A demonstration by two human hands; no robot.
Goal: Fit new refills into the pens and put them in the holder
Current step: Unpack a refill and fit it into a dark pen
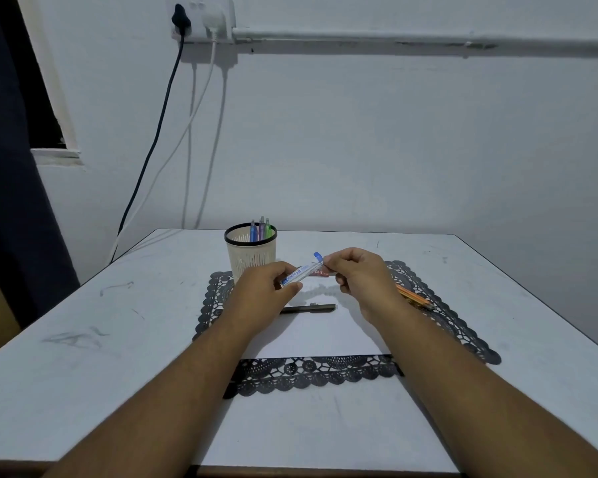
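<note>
While both hands pinch a clear blue-capped refill tube (302, 271) above the white worktop (83, 339), left hand (261, 291) and right hand (359, 277) hide part of the black lace mat (311, 372); behind stands a cream mesh holder (251, 251) with pens (260, 230), a dark pen barrel (308, 308) lying below.

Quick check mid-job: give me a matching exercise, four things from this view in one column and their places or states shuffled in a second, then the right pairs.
Things:
1. refill tube
2. coloured pens
3. dark pen
4. orange pencils

Places:
A. lying on the white sheet, under the hands
B. held between both hands
C. on the mat, right of the right hand
D. standing in the holder

Pairs: 1-B, 2-D, 3-A, 4-C
</note>
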